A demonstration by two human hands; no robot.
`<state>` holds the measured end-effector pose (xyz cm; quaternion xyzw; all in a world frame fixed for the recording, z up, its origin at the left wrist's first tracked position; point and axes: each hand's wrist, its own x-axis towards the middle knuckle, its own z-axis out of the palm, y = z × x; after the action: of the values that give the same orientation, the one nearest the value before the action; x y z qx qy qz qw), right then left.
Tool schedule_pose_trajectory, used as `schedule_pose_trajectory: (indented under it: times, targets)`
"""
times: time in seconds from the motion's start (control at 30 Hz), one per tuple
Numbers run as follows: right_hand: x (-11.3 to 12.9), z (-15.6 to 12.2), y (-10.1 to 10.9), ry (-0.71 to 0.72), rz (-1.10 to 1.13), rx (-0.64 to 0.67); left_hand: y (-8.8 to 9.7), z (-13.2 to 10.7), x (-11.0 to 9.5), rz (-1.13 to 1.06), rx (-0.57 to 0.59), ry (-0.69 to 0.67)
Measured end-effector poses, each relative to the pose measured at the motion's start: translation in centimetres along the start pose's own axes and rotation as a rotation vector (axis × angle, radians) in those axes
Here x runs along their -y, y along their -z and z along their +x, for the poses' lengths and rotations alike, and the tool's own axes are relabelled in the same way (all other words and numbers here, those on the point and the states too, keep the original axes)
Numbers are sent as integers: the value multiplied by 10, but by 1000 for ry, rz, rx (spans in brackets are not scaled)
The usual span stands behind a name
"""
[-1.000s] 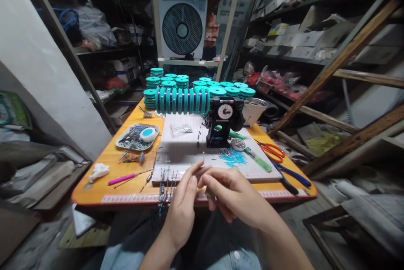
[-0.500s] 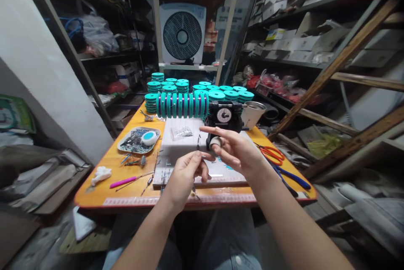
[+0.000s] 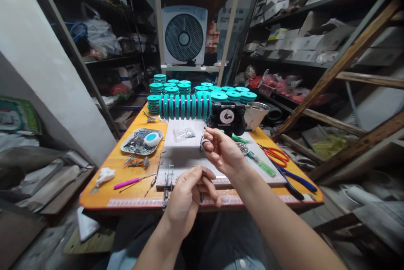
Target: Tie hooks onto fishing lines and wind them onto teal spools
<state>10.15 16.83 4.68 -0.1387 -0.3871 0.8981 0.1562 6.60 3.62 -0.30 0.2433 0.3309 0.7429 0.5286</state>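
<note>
My left hand (image 3: 188, 194) hovers at the near edge of the white foam board (image 3: 186, 156), fingers pinched on a thin dark pin-like piece I cannot name. My right hand (image 3: 221, 150) is raised over the board in front of the black winding machine (image 3: 227, 118), fingers curled, with a pale band on one fingertip; whether it holds anything is unclear. A row of teal spools (image 3: 184, 107) sits on the machine's axle. Thin rigs (image 3: 167, 177) lie along the board's near left edge.
Stacks of teal spools (image 3: 202, 89) stand at the back of the orange table (image 3: 107, 194). A tray of small parts (image 3: 142, 141), a pink tool (image 3: 126, 183), orange scissors (image 3: 276, 154), blue-handled pliers (image 3: 299, 181), a green tool (image 3: 259, 162) and a metal cup (image 3: 257, 112) lie around. Shelves crowd both sides.
Both hands began together near the table's front edge. My right hand then reached forward toward the machine and has since curled its fingers; my left hand stayed low at the board's near edge.
</note>
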Motion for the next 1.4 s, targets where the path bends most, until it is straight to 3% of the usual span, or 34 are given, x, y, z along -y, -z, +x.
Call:
schedule_pose_trajectory:
  times: [0.3, 0.7, 1.0, 1.17, 1.4]
  targets:
    - [2, 0, 6, 10, -30, -12, 2, -14, 17, -79, -37, 99]
    - [-6, -11, 18, 79, -136, -18, 9, -30, 33, -218, -113, 126]
    - [-22, -33, 31, 55, -425, 76, 13, -22, 22, -215, -118, 106]
    - [-34, -43, 38, 56, -420, 27, 13, -20, 18, -181, -124, 128]
    - [-50, -43, 37, 34, -496, 110, 9, -21, 24, -242, -121, 104]
